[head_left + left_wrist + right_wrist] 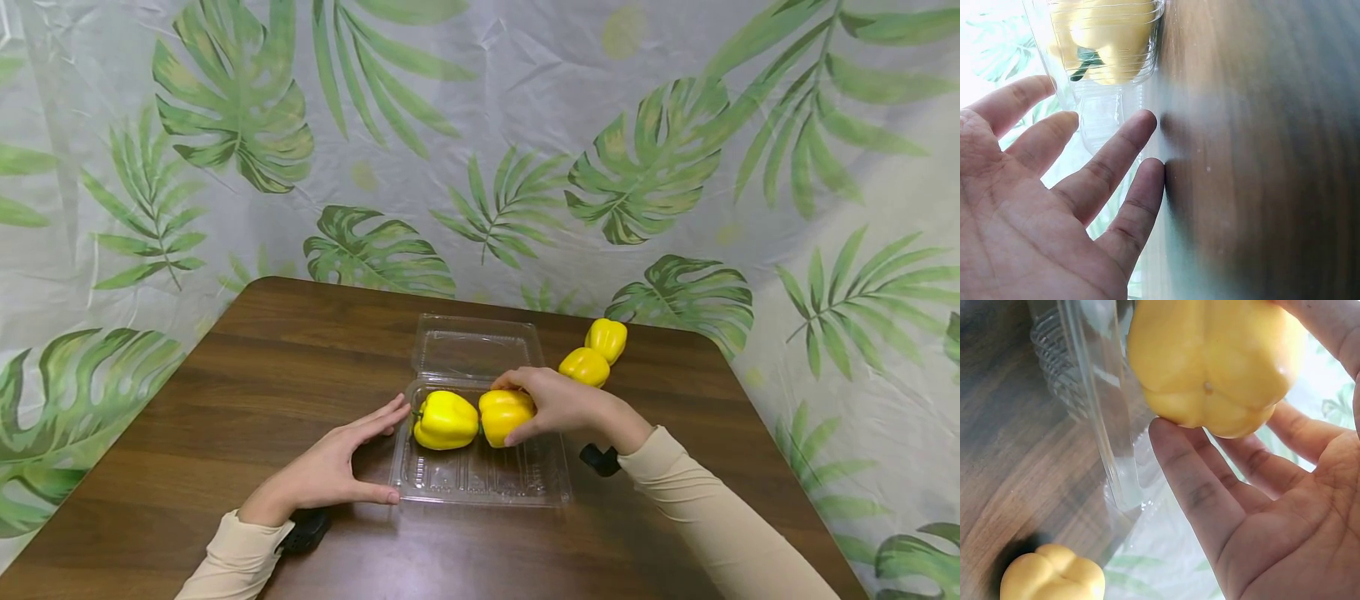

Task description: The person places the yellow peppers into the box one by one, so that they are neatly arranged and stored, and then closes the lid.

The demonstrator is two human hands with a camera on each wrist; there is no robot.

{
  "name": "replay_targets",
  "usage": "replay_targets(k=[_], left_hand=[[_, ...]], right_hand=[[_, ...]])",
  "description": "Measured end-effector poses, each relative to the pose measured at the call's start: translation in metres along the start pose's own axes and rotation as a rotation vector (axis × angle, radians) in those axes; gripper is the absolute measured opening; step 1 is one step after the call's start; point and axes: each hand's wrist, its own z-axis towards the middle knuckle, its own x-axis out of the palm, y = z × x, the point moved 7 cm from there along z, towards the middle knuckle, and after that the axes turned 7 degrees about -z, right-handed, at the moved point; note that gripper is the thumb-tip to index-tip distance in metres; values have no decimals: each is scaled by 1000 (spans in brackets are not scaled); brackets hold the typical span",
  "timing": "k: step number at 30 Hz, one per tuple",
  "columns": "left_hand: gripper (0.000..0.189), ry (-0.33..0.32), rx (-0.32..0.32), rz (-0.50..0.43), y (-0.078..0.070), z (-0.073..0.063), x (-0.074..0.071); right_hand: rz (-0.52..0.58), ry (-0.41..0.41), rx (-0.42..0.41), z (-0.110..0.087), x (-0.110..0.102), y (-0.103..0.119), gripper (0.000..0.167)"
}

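Two yellow peppers are at the clear plastic container mid-table, its lid laid back toward the far edge of the table. Left-hand pepper lies on its side in the tray, stem toward the tray's left edge. Right hand grips the held pepper between thumb and fingers, over the right half of the tray, just beside the first. Can't tell if it touches the tray floor. Left hand is empty, fingers spread and thumb apart, at the tray's left edge; contact with the plastic unclear. Hands well apart, one on each side. Step looks like setting the second pepper in place; next move probably calls for seating it flat and loosening the right hand's grip without nudging its neighbour. Two more loose: near loose pepper just past the right hand, far loose pepper behind it, close to the far edge toward the far-right corner. Leaf-print cloth hangs beyond the table. Main obstacles: tray rim, first pepper tight on the left; lid seems out of the way.
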Motion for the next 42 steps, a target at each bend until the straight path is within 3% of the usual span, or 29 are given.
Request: replay_targets(k=[9, 21, 42], left_hand=[[110, -3, 1, -3, 0, 0, 0], [110, -2, 0, -4, 2, 0, 1], [110, -3, -1, 0, 0, 0, 0]], right_hand=[[-37, 40, 45, 4, 10, 3, 72], [-116, 25, 111, -1, 11, 5, 78], [-77, -3, 56, -2, 4, 4, 66]])
